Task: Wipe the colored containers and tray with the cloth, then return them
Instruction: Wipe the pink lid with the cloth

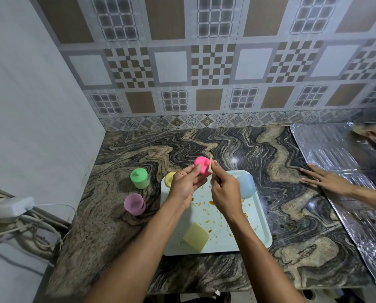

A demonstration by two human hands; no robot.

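My left hand (186, 185) holds a pink container (201, 165) up over the far end of the pale tray (258, 219). My right hand (225, 189) pinches a small beige cloth (210, 169) against the pink container's right side. The tray carries orange-brown food smears, a yellow container (170, 178) at its far left corner, a blue container (246, 185) on the right, and a pale yellow pad (196, 236) at the near end. A green container (140, 178) and a purple one (134, 204) stand on the counter to the left of the tray.
The marbled stone counter (292, 193) meets a tiled wall behind and a plain wall on the left. A foil-covered sheet (340, 154) lies at the right with another person's hand (325, 179) resting on its edge. Cables and a white power strip (9, 207) hang at the left.
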